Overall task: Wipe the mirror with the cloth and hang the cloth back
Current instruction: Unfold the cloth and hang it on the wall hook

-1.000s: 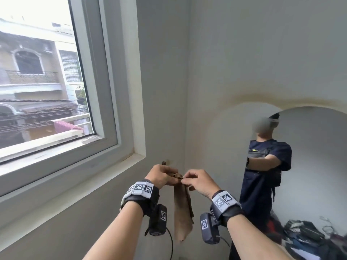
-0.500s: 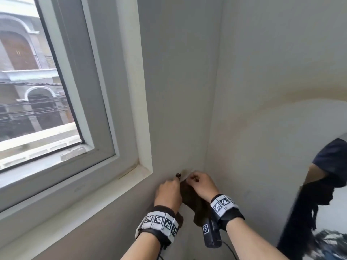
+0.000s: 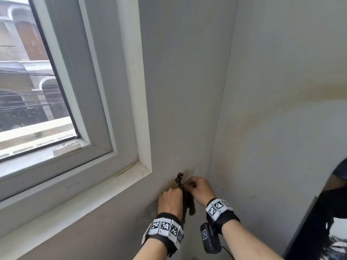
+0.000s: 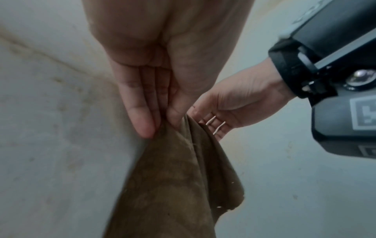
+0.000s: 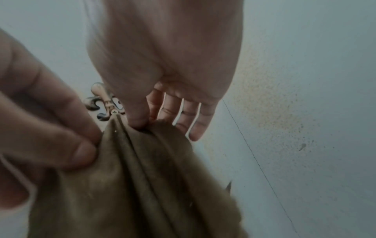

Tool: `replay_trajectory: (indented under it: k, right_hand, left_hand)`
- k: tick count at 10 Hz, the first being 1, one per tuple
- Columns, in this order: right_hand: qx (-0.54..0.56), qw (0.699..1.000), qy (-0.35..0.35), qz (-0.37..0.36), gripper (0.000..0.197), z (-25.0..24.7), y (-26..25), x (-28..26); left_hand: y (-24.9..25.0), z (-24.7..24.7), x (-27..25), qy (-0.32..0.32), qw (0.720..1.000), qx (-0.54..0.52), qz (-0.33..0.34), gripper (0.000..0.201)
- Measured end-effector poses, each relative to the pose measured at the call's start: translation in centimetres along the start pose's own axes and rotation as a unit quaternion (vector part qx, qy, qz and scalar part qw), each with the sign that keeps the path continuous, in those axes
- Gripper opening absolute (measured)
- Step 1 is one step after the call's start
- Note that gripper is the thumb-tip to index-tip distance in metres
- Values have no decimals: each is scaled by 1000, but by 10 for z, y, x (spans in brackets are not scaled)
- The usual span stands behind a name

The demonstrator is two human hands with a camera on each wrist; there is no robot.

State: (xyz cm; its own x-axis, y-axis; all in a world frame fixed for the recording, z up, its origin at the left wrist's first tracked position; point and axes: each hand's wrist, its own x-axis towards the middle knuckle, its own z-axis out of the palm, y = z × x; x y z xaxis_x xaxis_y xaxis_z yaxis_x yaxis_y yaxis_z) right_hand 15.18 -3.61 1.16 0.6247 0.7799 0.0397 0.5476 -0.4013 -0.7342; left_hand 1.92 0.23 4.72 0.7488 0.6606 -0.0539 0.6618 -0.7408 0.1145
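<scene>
A brown cloth [image 3: 189, 202] hangs in folds against the wall, just under a dark ornate wall hook [image 3: 179, 178]. My left hand [image 3: 178, 190] pinches the cloth's top edge from the left; its thumb and fingertips [image 4: 146, 128] squeeze the fabric [image 4: 177, 185]. My right hand [image 3: 187, 185] pinches the same edge from the right, thumb and forefinger closed on the cloth [image 5: 142, 177]. In the right wrist view the cloth's peak touches the lower tip of the hook [image 5: 105, 101]. A strip of the mirror [image 3: 330, 212] shows at the far right.
The hook sits on the wall between the white window frame [image 3: 142, 164] and the room corner [image 3: 214, 147]. The windowsill trim [image 3: 75, 186] runs to the left. The mirror shows the reflection of a person in dark clothes.
Both hands have carried the cloth up and forward to the hook on the wall. The head view has turned left and closed in, so the mirror has slid to the right edge.
</scene>
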Motion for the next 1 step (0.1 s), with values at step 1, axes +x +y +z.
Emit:
replay_trajectory:
  k: [1]
  right_hand:
    - [-39,999,5,4,6,-1,3,-5]
  left_hand:
    - [-7,8,-6,-14,1000,-8,-23,31]
